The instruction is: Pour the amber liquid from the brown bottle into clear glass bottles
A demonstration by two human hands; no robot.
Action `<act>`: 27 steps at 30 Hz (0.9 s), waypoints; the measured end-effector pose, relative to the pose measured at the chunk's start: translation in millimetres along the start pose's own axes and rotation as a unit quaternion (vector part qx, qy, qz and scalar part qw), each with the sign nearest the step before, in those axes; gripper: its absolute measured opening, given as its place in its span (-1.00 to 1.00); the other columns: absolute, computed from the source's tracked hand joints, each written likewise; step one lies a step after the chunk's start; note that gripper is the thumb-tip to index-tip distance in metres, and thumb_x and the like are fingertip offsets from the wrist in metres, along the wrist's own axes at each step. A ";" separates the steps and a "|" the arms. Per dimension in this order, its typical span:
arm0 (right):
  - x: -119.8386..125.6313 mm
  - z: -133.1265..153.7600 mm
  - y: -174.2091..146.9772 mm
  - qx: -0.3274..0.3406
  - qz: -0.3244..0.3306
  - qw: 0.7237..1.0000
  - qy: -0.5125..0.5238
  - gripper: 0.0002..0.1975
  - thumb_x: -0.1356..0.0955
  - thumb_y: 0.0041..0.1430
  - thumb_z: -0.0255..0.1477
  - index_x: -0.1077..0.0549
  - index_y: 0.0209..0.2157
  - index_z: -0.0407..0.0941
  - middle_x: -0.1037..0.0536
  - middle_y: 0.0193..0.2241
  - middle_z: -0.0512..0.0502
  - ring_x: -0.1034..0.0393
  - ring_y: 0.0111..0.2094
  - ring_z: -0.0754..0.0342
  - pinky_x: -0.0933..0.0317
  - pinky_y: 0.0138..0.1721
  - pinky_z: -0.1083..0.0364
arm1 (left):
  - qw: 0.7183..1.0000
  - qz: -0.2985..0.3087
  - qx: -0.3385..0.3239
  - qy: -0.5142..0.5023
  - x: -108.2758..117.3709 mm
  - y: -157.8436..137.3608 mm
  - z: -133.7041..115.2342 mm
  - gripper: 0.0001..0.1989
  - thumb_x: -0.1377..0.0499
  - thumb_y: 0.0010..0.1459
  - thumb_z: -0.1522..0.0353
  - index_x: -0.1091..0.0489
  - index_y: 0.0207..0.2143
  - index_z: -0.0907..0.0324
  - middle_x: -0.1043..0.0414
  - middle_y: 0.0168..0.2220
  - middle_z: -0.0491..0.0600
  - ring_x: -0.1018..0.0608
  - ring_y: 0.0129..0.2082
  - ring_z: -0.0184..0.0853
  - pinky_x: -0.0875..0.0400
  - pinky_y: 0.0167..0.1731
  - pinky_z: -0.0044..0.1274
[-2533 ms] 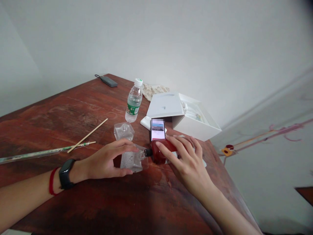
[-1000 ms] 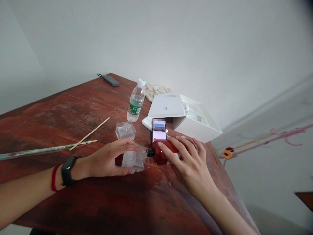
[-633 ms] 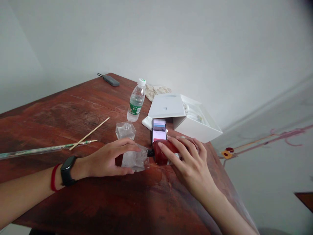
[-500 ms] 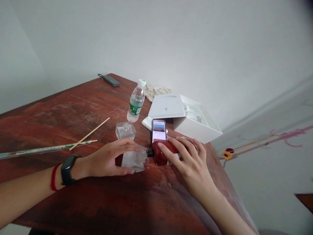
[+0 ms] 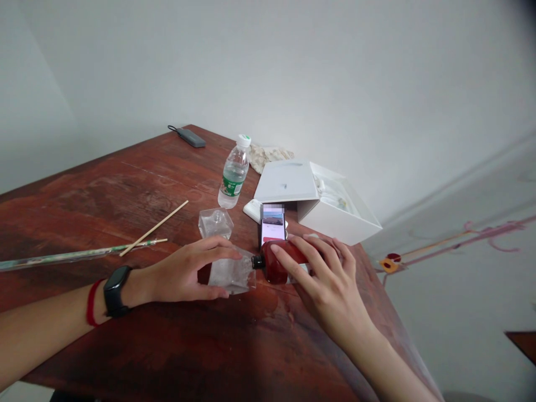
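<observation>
My left hand [image 5: 188, 272] is closed around a clear, angular plastic container [image 5: 235, 272], thumb on its near side and fingers on its far side. In my right hand [image 5: 329, 276] a bottle of dark red liquid [image 5: 277, 262] lies tipped on its side. Its black neck points left at the container's open rim, touching or nearly so. Whether liquid is flowing I cannot tell. Just behind the container stands another clear plastic piece [image 5: 215, 223] with a small round neck on top.
A water bottle [image 5: 233, 176] stands behind, near a lit phone [image 5: 272, 224] and a white box [image 5: 339, 218] with its lid leaning. Left lie a wooden chopstick [image 5: 154, 228] and a wrapped pair [image 5: 84, 255]. A grey device [image 5: 191, 137] rests at the table's [image 5: 201, 346] far corner.
Hardly anything differs. Both hands keep their grips, and the red bottle stays tilted toward the container, with only a very slight shift of the right hand.
</observation>
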State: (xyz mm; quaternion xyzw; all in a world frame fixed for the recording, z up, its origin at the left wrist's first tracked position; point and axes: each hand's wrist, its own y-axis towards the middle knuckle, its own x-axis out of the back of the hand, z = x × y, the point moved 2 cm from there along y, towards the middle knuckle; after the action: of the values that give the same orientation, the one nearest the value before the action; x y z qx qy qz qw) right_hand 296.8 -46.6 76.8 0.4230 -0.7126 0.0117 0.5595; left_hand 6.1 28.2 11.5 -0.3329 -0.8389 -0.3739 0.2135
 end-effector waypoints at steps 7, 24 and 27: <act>-0.1 0.4 -1.9 0.001 0.005 1.000 -0.001 -0.33 -0.40 0.41 -0.50 -0.28 0.47 0.08 -0.53 0.28 -0.26 -0.35 0.24 -0.28 -0.01 0.32 -0.31 | 1.000 -0.001 0.001 0.003 -0.1 0.1 -0.1 -0.41 -0.40 0.37 0.17 -0.33 0.36 -0.06 -0.46 0.22 0.06 -0.58 0.16 -0.09 -0.48 0.17 -0.34; 1.7 1.0 -1.8 -0.004 0.004 1.000 -0.003 -0.28 -0.42 0.39 -0.52 -0.26 0.49 0.11 -0.53 0.27 -0.25 -0.36 0.24 -0.27 0.01 0.33 -0.31 | 1.000 0.003 0.008 -0.006 0.6 1.0 -1.0 -0.41 -0.40 0.37 0.17 -0.34 0.36 -0.06 -0.47 0.21 0.05 -0.58 0.13 -0.10 -0.49 0.16 -0.35; 2.1 1.8 -1.1 -0.004 0.007 1.000 0.000 -0.28 -0.41 0.39 -0.53 -0.26 0.49 0.10 -0.53 0.26 -0.27 -0.36 0.24 -0.28 -0.01 0.32 -0.31 | 1.000 0.004 0.008 -0.011 0.2 1.5 -0.6 -0.41 -0.41 0.36 0.18 -0.34 0.36 -0.07 -0.47 0.20 0.05 -0.58 0.13 -0.10 -0.49 0.16 -0.34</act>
State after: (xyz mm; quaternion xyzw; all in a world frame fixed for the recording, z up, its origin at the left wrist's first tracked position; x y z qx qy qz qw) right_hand 296.0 -49.4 77.3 0.4160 -0.7158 0.0126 0.5607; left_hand 7.1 28.5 12.7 -0.3390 -0.8427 -0.3626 0.2083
